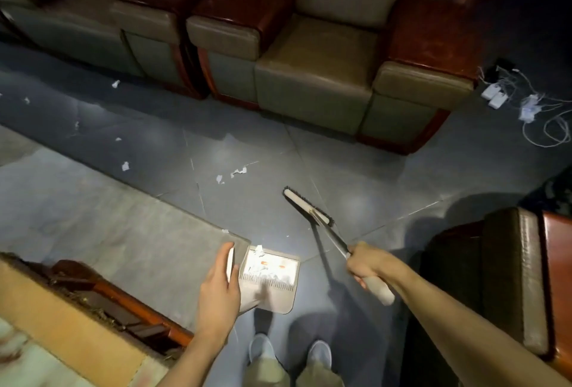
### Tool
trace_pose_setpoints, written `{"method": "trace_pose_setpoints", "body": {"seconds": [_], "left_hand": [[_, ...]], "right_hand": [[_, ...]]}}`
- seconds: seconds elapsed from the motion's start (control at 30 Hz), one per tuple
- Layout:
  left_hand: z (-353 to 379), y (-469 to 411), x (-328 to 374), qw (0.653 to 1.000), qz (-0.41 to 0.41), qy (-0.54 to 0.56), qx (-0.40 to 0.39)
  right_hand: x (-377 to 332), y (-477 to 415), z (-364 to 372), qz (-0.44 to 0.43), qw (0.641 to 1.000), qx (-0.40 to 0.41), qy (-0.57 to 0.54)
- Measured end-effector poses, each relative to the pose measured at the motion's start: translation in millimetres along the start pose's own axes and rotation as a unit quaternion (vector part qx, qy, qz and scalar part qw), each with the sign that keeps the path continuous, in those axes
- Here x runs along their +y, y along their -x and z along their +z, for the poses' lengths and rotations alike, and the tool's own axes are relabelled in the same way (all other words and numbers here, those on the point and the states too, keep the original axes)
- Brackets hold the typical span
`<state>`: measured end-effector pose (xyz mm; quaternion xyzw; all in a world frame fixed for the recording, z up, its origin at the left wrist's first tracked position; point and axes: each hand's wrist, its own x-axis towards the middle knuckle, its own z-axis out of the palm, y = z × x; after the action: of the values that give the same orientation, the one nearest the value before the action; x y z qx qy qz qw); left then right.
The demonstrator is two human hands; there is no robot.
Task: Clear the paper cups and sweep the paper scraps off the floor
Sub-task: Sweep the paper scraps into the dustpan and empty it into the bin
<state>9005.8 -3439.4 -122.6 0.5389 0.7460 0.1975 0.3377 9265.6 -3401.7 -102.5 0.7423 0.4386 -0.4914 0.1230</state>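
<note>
Paper scraps (238, 172): small, white, ragged-torn bits scattered over the grey tiled floor (356, 176) between the armchairs (309, 76) and the grey mat (108, 216). Two lie just beyond the broom's head and others trail toward the floor's left edge.
Dustpan (278, 287): pale with a toothed comb across it, holding a heap of white scraps with some orange bits. It sits at the mat's near corner.
Broom (332, 239): pale-backed head with dark bristles, down on the floor; metal shaft, pale grip.
Left hand (219, 287): fingers (225, 252) curled round the dustpan's upright pale handle.
Right hand (368, 262): fingers closed round the broom where shaft meets grip.
</note>
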Motion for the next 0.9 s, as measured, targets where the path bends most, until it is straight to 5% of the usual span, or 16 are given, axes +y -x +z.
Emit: {"method": "trace_pose_setpoints", "body": {"seconds": [0.27,0.47,0.9], "left_hand": [[-3,-7,10,0.999,0.019,0.028,0.007],[-5,-5,9,0.999,-0.008,0.037,0.018],[46,63,64,0.961,-0.207,0.107,0.152]], "right_hand": [[-27,20,27,-0.049,0.99,-0.132,-0.006],[-45,42,-12,0.001,0.978,-0.175,-0.114],[-92,-5,-113,-0.114,0.974,-0.157,0.118]]}}
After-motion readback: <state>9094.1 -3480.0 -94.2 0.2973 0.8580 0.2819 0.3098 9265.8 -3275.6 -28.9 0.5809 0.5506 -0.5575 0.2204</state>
